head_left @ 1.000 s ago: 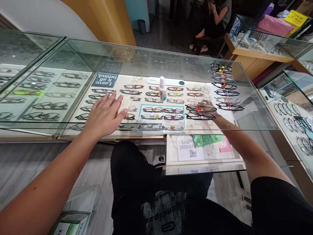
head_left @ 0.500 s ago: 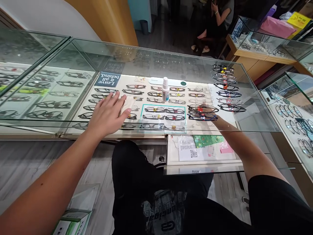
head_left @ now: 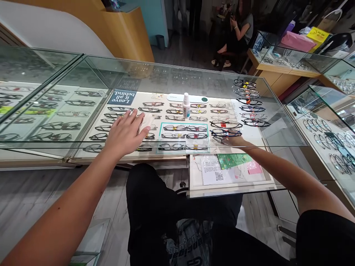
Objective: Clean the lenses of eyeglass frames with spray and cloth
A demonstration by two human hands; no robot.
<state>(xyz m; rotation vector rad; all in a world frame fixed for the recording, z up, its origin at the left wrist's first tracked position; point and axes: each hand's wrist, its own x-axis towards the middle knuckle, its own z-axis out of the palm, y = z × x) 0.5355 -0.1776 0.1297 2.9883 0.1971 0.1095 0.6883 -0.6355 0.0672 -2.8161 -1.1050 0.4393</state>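
My left hand (head_left: 124,133) lies flat on the glass top of the display case, fingers spread, with a pale cloth (head_left: 146,122) beside and partly beneath its fingers. Under the glass, my right hand (head_left: 234,141) reaches inside the case from the front right. Its fingers are mostly hidden below the dark glasses (head_left: 226,133) on top of the glass; what it holds, if anything, cannot be made out. A white spray bottle (head_left: 186,107) stands upright near the middle. Rows of glasses (head_left: 174,128) lie inside the case.
More glasses (head_left: 252,101) line the right of the glass top. An open drawer (head_left: 233,188) holding papers juts out at the front. Other display cases (head_left: 294,72) stand at right. A seated person (head_left: 242,33) is in the background.
My right hand has drawn back toward the front of the case, below the nearer dark glasses. The view has shifted slightly; my left hand remains on the glass beside the cloth.
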